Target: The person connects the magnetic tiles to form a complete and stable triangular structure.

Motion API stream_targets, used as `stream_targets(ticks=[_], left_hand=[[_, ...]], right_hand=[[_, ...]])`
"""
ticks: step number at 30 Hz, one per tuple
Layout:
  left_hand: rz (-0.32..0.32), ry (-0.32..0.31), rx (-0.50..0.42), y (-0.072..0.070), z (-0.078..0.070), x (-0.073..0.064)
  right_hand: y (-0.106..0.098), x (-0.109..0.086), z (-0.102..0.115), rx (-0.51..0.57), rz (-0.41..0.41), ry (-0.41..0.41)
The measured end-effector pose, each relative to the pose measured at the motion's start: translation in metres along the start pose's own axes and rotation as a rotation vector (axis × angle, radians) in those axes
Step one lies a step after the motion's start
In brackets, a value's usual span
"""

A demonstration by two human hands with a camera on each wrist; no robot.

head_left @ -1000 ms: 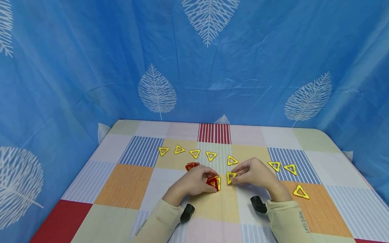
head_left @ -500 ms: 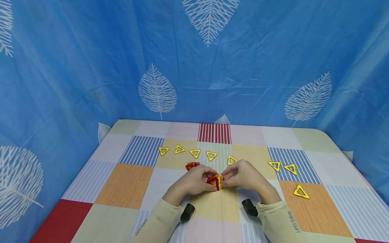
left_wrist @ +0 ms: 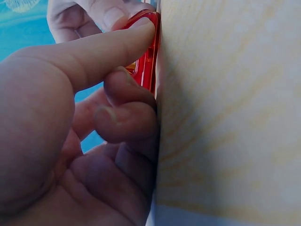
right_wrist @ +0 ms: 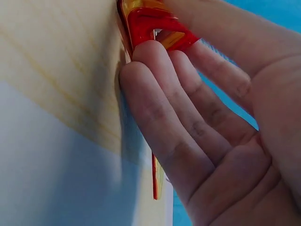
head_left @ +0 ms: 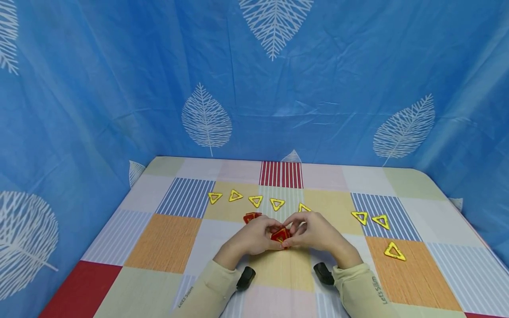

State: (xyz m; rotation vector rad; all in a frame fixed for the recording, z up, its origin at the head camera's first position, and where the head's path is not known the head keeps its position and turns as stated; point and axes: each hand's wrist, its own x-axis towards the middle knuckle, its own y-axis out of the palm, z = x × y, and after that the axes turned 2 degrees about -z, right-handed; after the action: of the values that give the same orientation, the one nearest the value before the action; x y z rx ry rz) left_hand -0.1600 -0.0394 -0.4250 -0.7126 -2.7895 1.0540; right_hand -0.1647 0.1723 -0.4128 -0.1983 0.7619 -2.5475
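In the head view, my left hand [head_left: 254,236] and right hand [head_left: 316,234] meet at the middle of the table. Between them stands a cluster of red and yellow hollow triangle tiles [head_left: 280,235], mostly red from above. My left thumb and fingers hold it from the left; in the left wrist view the thumb lies along the red plastic [left_wrist: 146,66]. From the other side my right thumb and fingers pinch it, as the right wrist view shows with the red tile [right_wrist: 146,23]. The fingers hide much of the cluster.
Behind my left hand lie other red triangle pieces [head_left: 251,217]. Several yellow triangles form a loose row at the back, including one [head_left: 277,203] near the middle and one [head_left: 304,207] partly behind my right hand. More yellow triangles [head_left: 395,251] lie to the right.
My right hand has moved left, bringing a yellow triangle against the cluster in my left hand. Both hands now hold the cluster, and its yellow part shows less. The left hand has stayed in place.
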Motion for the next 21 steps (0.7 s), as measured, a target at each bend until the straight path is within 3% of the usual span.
stream_targets(ticks=[14, 21], left_hand=[[-0.019, -0.047, -0.054, 0.001, -0.004, -0.001], [-0.018, -0.069, -0.054, 0.001, -0.004, 0.0]], right_hand=[[0.003, 0.0, 0.002, -0.109, -0.014, -0.015], [-0.011, -0.006, 0.0, -0.175, -0.059, 0.061]])
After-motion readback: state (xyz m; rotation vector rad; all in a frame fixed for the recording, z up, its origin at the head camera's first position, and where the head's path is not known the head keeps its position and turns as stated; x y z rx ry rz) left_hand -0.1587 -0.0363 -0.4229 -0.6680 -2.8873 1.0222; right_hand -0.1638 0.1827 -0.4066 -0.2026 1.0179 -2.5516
